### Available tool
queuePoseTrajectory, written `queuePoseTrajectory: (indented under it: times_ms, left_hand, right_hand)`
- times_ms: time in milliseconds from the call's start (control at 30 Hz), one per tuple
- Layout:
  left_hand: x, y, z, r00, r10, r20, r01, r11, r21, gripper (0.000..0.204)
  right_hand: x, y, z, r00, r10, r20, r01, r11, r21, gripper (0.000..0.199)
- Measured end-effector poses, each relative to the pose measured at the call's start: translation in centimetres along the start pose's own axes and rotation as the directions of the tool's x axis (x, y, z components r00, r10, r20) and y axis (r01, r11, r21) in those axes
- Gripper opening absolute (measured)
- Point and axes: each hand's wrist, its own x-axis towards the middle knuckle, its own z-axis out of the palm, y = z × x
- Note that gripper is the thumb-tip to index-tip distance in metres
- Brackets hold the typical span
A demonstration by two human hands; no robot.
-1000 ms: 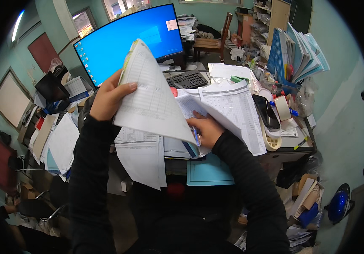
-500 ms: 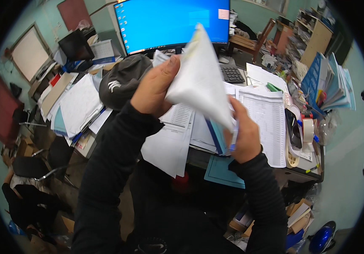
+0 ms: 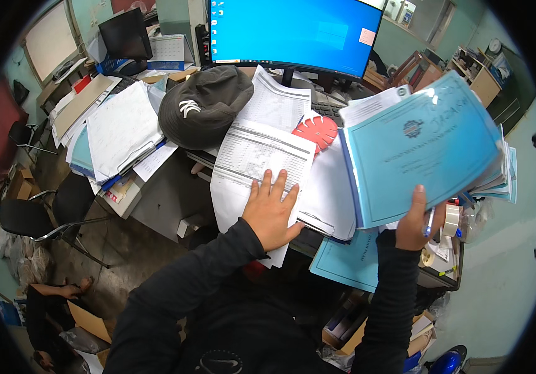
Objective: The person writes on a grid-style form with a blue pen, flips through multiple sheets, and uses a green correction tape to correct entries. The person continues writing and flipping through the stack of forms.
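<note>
My left hand [image 3: 273, 212] lies flat with fingers spread on a printed sheet [image 3: 243, 187] at the desk's front edge. To the right, my right hand [image 3: 412, 221] grips the lower edge of a blue-covered document folder [image 3: 424, 149], which is raised and tilted over the desk. A pen [image 3: 429, 222] also sits between the fingers of that hand. Between the two hands lie more white papers [image 3: 330, 193], with a round red item [image 3: 316, 132] on top. Below the raised folder, another blue folder [image 3: 349, 258] sticks out past the desk edge.
A dark bucket hat [image 3: 205, 106] rests left of the papers, before a lit monitor [image 3: 293, 34]. Farther left are a clipboard stack [image 3: 124, 124] and a black chair [image 3: 62, 209]. Tape [image 3: 450, 219] stands at the right. Another person [image 3: 50, 311] is low at the lower left.
The white bundle both hands held up is no longer raised. My left hand has come down flat onto the sheets; my right hand now holds a blue folder farther right. The view has shifted.
</note>
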Motion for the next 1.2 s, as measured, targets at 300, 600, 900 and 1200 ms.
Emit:
queuePoseTrajectory:
  times_ms: [300, 600, 900, 1200]
  left_hand:
    - [2.1, -1.3, -0.8, 0.994, 0.107, 0.016, -0.107, 0.994, -0.005, 0.068]
    - [8.6, -4.6, -1.6, 0.965, 0.242, 0.102, -0.24, 0.97, -0.036, 0.066]
    - [3.8, -3.4, -9.0, 0.987, -0.132, 0.093, 0.071, -0.161, -0.984, 0.079]
    - [1.7, -10.3, -16.1, 0.951, -0.218, 0.22, 0.223, -0.011, -0.975, 0.047]
  right_hand:
    - [0.0, -0.5, -0.1, 0.998, 0.029, -0.047, -0.026, 0.998, 0.065, 0.036]
    - [-0.5, -2.0, 2.1, 0.993, -0.052, -0.105, 0.048, 0.998, -0.043, 0.028]
    - [-5.7, -2.9, 6.4, 0.786, -0.53, 0.317, 0.538, 0.84, 0.069, 0.067]
    - [-7.9, -6.2, 6.2, 0.591, -0.398, 0.701, 0.42, 0.894, 0.154, 0.064]
